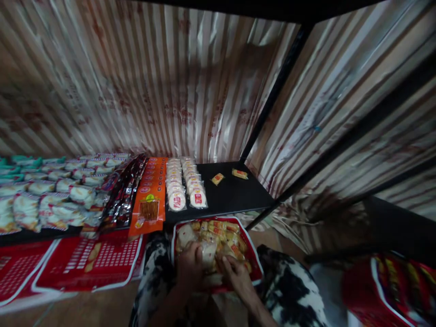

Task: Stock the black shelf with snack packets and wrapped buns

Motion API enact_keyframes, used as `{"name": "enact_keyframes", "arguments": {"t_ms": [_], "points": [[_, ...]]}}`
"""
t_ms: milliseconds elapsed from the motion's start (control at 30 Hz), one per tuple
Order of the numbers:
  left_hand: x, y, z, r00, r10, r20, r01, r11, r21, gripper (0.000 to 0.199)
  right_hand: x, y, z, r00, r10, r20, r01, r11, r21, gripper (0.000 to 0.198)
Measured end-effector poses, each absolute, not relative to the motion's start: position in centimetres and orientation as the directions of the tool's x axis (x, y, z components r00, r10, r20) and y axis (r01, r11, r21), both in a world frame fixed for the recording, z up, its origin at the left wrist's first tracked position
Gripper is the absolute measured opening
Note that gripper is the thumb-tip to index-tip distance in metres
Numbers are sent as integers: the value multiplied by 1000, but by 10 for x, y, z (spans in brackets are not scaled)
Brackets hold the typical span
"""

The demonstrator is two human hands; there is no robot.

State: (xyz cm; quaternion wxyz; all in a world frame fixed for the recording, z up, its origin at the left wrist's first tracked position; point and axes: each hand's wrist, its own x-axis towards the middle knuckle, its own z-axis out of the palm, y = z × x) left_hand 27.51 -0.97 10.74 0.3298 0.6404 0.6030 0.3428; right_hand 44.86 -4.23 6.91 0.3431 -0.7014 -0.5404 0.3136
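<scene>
A red basket with a white rim (256, 254) sits between my knees, full of small yellow-wrapped snack packets (220, 227). My left hand (190, 263) is in its left side, fingers closed on a clear packet of white round crackers (208, 255). Another pale cracker packet (185, 235) lies just beyond that hand. On the right side of the basket, my right hand (237, 274) has thumb and fingers pinched together low among the yellow packets. What it grips is too blurred to make out.
Ahead, a black shelf (226, 197) bears two rows of white cracker packets (175, 181), two yellow packets (217, 179), an orange snack bag (150, 195) and several white bags (75, 193). Black posts (282, 86) stand at right. Red baskets flank me, left (102, 259) and right (361, 284).
</scene>
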Motion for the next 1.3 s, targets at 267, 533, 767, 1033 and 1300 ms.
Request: {"name": "enact_keyframes", "arguments": {"t_ms": [267,533,767,1033,1300], "points": [[262,15,129,-153,983,-98,99,114,989,34,449,-30,82,229,968,-103,469,-202,-860,50],[259,18,142,-159,981,-106,44,115,992,33,413,-2,123,1,867,-498,-278,-478,-833,48],[243,9,139,31,959,283,246,-281,928,24,400,23,140,-146,818,-556,-620,-513,-594,38],[218,15,142,173,946,275,289,-315,904,22,397,30,140,-96,861,-500,-389,-495,-777,31],[210,33,132,-100,966,237,320,-194,927,23,384,35,137,-91,843,-530,-427,-513,-744,29]]}}
